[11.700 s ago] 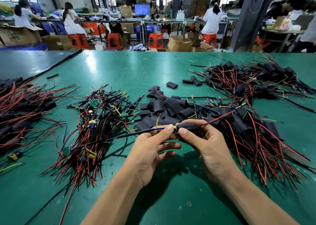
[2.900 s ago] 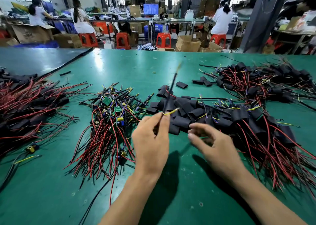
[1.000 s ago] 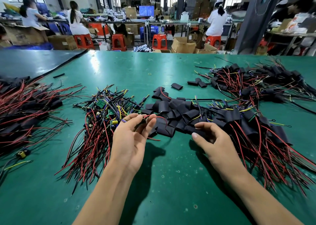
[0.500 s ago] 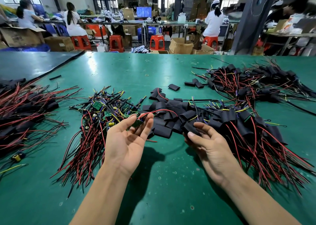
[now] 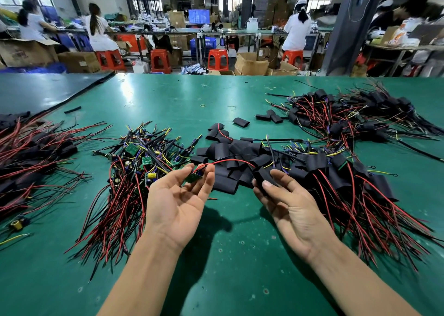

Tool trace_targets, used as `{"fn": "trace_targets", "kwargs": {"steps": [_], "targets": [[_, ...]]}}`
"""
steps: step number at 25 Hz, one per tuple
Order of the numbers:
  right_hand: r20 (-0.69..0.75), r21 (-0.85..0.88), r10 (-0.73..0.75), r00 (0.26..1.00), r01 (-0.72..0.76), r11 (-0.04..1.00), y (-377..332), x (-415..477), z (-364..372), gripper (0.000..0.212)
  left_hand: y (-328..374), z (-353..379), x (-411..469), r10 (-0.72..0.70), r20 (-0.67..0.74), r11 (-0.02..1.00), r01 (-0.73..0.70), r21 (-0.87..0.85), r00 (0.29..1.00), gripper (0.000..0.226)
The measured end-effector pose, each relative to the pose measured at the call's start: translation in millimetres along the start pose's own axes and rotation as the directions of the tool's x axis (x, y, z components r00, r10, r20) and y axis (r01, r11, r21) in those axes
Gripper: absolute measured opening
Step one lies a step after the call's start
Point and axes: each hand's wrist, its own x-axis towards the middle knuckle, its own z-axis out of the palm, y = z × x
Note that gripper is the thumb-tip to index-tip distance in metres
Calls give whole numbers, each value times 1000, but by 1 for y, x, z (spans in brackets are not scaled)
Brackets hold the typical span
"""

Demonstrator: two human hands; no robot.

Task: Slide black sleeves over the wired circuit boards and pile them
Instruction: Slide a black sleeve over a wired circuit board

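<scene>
I am working at the step just before the sliding. My left hand (image 5: 177, 202) is lying palm up above the table (image 5: 216, 279), and its fingers, only lightly bent, are pinching one small green circuit board (image 5: 193, 177) at the tips. The red wire (image 5: 228, 161) of this board is arching to the right, over the loose sleeves (image 5: 230, 152).

My right hand (image 5: 293, 207) is also palm up, and its thumb is pressing one black sleeve (image 5: 263, 178) against the fingers. The two pieces are near each other but apart; nothing is inside the sleeve yet. I cannot tell if the mouth of the sleeve is open or flat.

In my judgement the next move is asking for three things: gathering the wires together, turning the mouth of the sleeve toward them, and feeding the wire ends through before the board is following.

The pile of bare boards (image 5: 141, 161) is lying to the left, and the finished pile (image 5: 360, 171) is to the right, where this one should be going.
</scene>
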Motion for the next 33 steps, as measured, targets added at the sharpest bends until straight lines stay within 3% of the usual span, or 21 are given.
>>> {"fn": "trace_targets", "kwargs": {"steps": [13, 20, 24, 28, 30, 33], "targets": [[-21, 54, 21, 1000, -20, 998, -13, -6, 6, 36, -1, -3, 3, -19, -16, 1000, 20, 17, 1000, 29], [7, -17, -18, 1000, 18, 1000, -10, -3, 2, 40, -3, -2, 3, -33, -23, 999, 34, 36, 999, 26], [37, -135, -24, 999, 28, 990, -10, -4, 2, 49, -7, -5, 6, -48, -48, 971, 58, 232, 998, 9], [67, -92, -7, 998, 13, 996, -12, -5, 2, 54, -17, -8, 4, -134, 26, 844, 100, 528, 991, 24], [54, -35, -2, 999, 4, 999, -14, -5, 3, 55, -22, -7, 3, -162, 54, 810, 101, 578, 985, 26], [4, 49, 6, 1000, -6, 999, -18, -2, 3, 48, -25, -6, 2, -140, 75, 841, 79, 535, 987, 38]]}}
